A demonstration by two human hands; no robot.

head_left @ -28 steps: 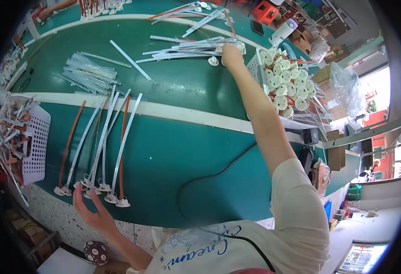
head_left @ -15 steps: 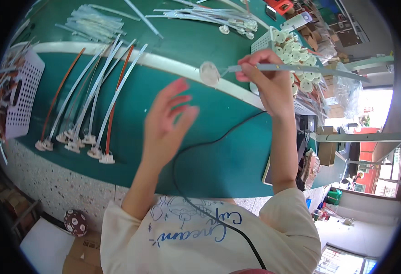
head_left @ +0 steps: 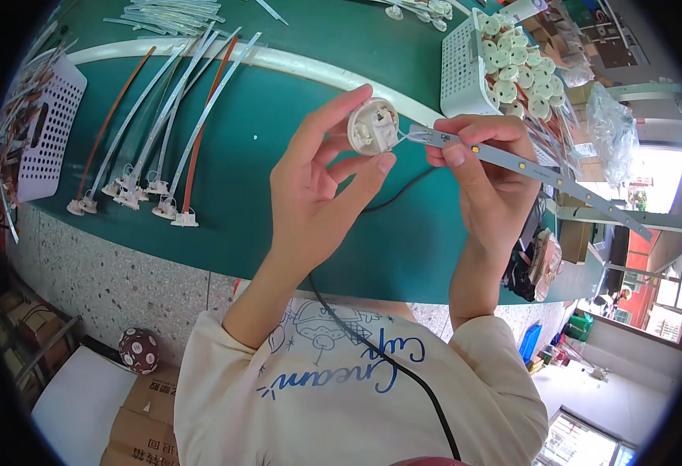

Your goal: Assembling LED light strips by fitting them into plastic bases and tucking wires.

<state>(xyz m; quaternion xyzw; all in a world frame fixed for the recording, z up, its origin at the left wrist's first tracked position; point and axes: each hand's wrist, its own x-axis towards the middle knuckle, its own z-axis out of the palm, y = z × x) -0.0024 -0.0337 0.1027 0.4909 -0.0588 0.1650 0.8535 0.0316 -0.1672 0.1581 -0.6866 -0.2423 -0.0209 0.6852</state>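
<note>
Between the fingers and thumb of my left hand is a round white plastic end cap, its inner side with small fittings facing me. Thin pale wires run from the cap to an LED strip. My right hand pinches that strip near its wired end. The strip is a narrow, stiff grey-white bar with small yellow LEDs, and its free end slants down to the right. Both hands are raised over the green table.
Several wired strips with caps lie on the left of the table, beside a white perforated basket. Another white basket holds many round caps at the far right. A pale rail crosses the table. A black cable hangs over my shirt.
My left hand has moved up and right and taken hold of the end cap, which dangled from the strip before. My right hand has shifted right and slightly lower with the strip.
</note>
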